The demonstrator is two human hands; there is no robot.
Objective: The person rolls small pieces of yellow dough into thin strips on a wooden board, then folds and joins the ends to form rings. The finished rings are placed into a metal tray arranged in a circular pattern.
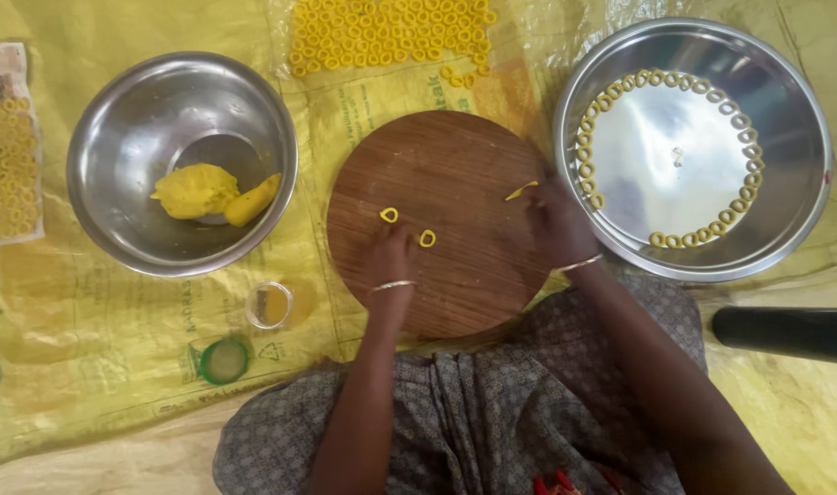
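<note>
A round wooden board lies in front of me. My left hand rests on it, fingertips beside two small yellow dough rings. My right hand is at the board's right edge, fingers pinched near a thin yellow dough strip; whether it grips the strip is unclear. A steel bowl at the left holds lumps of yellow dough. A wide steel plate at the right carries dough rings set along its inner rim.
Many finished rings lie on the yellow plastic sheet behind the board, and more rings at the far left. A small glass cup and a green lid sit near my left knee. A black cylinder lies at right.
</note>
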